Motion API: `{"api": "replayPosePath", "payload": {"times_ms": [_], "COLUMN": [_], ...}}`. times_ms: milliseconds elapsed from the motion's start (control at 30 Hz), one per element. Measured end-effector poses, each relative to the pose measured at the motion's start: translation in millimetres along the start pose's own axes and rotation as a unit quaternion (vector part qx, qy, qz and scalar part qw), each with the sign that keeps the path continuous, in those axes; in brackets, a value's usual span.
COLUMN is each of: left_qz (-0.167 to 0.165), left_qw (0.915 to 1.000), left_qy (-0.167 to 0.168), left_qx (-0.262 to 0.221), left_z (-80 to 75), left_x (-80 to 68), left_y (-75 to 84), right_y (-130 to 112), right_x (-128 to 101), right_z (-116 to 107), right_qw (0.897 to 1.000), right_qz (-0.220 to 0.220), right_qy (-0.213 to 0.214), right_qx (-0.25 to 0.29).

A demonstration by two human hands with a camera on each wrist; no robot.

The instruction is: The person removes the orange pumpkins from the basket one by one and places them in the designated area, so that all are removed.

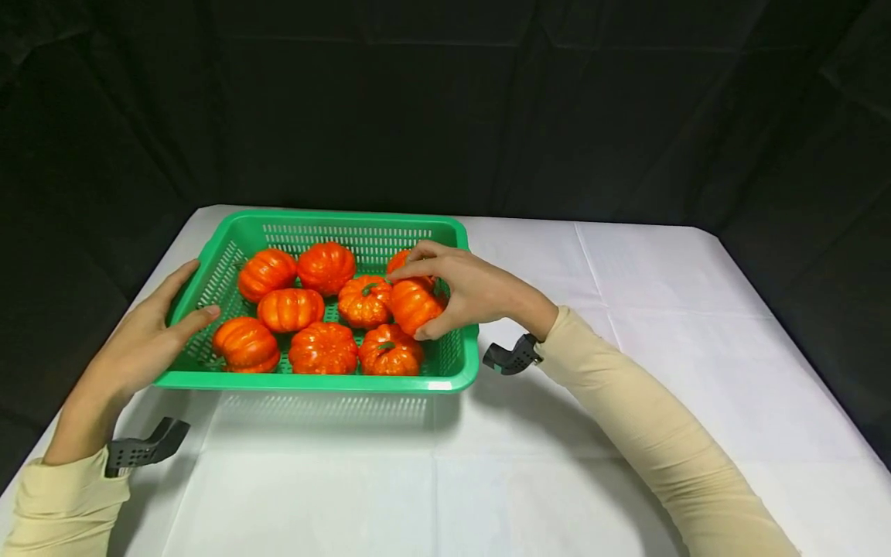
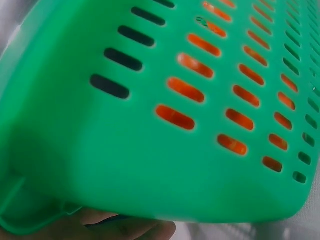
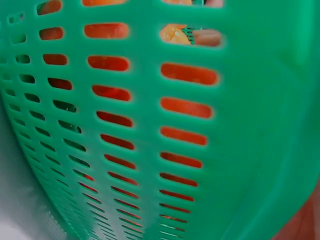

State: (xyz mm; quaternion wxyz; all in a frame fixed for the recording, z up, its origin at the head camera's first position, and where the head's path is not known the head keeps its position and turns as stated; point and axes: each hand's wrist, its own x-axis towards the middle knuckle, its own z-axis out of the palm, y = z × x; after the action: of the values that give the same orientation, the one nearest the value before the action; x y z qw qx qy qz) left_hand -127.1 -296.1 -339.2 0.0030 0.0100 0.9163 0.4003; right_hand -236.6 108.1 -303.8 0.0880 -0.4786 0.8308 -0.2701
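Note:
A green plastic basket (image 1: pixel 316 381) with slotted walls holds several small orange pumpkins, some with green stems. My right hand (image 1: pixel 473 286) reaches over the basket's right side and grips one pumpkin (image 1: pixel 415 304) between thumb and fingers. Another pumpkin (image 1: pixel 398 261) behind it is partly covered by those fingers. At the left end, my left hand (image 1: pixel 142 336) holds the basket's rim, thumb over the inner side and fingers along the outside. Fingers (image 2: pixel 150 231) of that hand show at the basket's edge in the left wrist view. Slots in the right wrist view reveal orange pumpkins inside.
The basket stands toward the back left of a table covered with a creased white cloth (image 1: pixel 626 340). Black fabric (image 1: pixel 445 108) hangs behind and beside the table. Each wrist carries a small black camera mount (image 1: pixel 511 356).

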Motion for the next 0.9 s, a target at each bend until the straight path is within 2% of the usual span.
{"api": "replayPosePath", "payload": {"times_ms": [233,500,900], "left_qz": [0.005,0.017,0.021], "left_qw": [1.0,0.9987,0.9975], "left_qy": [0.0,0.005,0.021], "left_qx": [-0.009,-0.048,-0.063], "left_z": [-0.2,0.6,3.0], "left_x": [-0.1,-0.5,-1.0], "left_y": [-0.6,-1.8,-5.0], "right_y": [2.5,1.5,-8.4], "right_x": [0.2,-5.4,-23.8], "right_z": [5.2,5.5,-6.6], "right_qw": [0.999,0.994,0.984], "right_qz": [0.01,0.029,0.012], "right_qy": [0.036,0.084,0.147], "right_qx": [0.029,0.056,0.102]}}
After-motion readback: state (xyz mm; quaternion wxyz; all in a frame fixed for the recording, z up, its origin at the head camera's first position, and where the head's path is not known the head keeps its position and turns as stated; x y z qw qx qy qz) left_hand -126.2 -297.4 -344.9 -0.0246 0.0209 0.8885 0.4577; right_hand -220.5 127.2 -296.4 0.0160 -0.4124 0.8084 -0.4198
